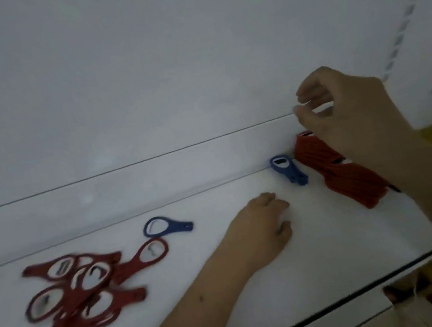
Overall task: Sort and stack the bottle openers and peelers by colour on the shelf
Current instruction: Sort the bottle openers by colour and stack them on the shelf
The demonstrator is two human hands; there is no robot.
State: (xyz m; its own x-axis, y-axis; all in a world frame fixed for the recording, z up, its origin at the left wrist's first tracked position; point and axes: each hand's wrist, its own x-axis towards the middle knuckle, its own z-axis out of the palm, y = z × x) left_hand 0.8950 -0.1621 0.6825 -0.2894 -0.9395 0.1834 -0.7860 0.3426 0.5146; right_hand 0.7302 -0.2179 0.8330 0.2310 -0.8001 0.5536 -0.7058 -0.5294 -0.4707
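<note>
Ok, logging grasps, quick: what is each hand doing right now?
Left hand: open, resting on the shelf, holding nothing.
Right hand: open, loosely curled above the red stack, holding nothing.

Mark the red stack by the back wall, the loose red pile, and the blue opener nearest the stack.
red stack [332, 170], head view, ribbed side of the row.
loose red pile [70, 302], head view, overlapping handles mid-heap.
blue opener [291, 172], head view, its handle.

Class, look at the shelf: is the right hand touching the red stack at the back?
Cannot tell. In the head view the right hand is over the red stack and overlaps its top end, so any contact or gap is hidden.
</note>
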